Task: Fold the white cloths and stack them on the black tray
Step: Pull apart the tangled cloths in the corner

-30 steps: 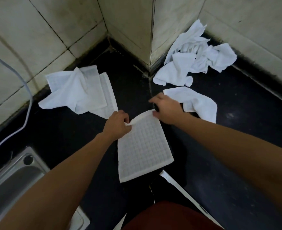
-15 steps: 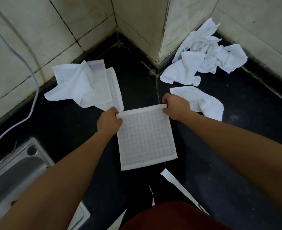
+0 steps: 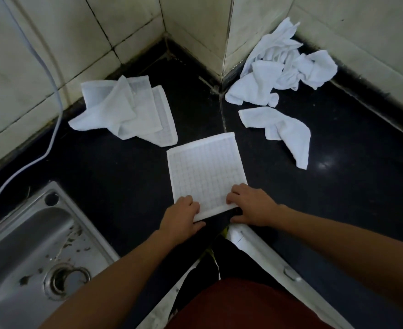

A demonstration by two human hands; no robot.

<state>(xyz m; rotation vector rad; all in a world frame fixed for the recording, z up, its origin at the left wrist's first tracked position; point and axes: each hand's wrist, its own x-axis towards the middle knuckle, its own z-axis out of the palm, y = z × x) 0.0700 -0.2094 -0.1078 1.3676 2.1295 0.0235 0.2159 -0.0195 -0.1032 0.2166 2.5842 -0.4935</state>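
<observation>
The desk (image 3: 115, 167), a black surface, extends forward of and to both sides of the hands. No separate black tray can be told apart from it. A steel sink (image 3: 29, 245) is set into the desk to the left of the left hand.

A crumpled heap (image 3: 283, 67) of unfolded white cloths is located well forward and to the right of the right hand, against the tiled wall. A looser pile (image 3: 124, 112) of white cloths is located forward and to the left of the left hand. A single rumpled cloth (image 3: 281, 129) is located forward of the right hand, between that hand and the heap.

The checked cloth (image 3: 205, 169) is laid flat on the desk directly forward of both hands. It is nearly square, and its slightly longer axis is directed away from the hands. Its near edge is raised slightly.

The near left corner is pinched by the left hand (image 3: 181, 217) and the near right corner by the right hand (image 3: 252, 205), fingers above and thumb below. Neither hand is nearer; each is placed at its own corner.

The coming fold is judged to depend on the far edge, which lies well apart from the hands, straight ahead.

No brand, label or legible writing is found; only a woven grid is shown on the checked cloth.
</observation>
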